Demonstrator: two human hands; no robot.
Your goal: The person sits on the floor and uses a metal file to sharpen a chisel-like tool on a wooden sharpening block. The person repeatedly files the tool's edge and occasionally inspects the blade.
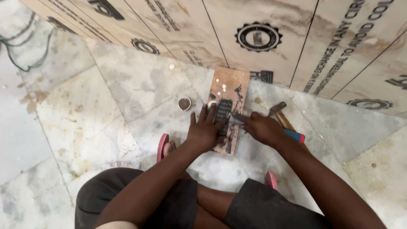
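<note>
two hands on one small wooden board on the marble floor, person squatting over it.

left hand (206, 129) lies flat, fingers (204, 113) spread and released, pressing a dark ribbed metal piece (224, 111) onto the wooden board (231, 87); one board, one metal piece, both touching. right hand (263, 127) has its fingers pinched on something thin at the metal piece's right edge; too small to tell what. one hammer (280, 112) lies just beside the right hand, head toward the wall; one blue-and-red handle (296, 135) shows under the wrist. one small round tin (184, 103) sits left of the board, apart from it. two pink sandals (162, 146). large pale plywood sheets (271, 17) lean behind, bearing round black stamps and black lettering. floor (106, 93) stained.
</note>
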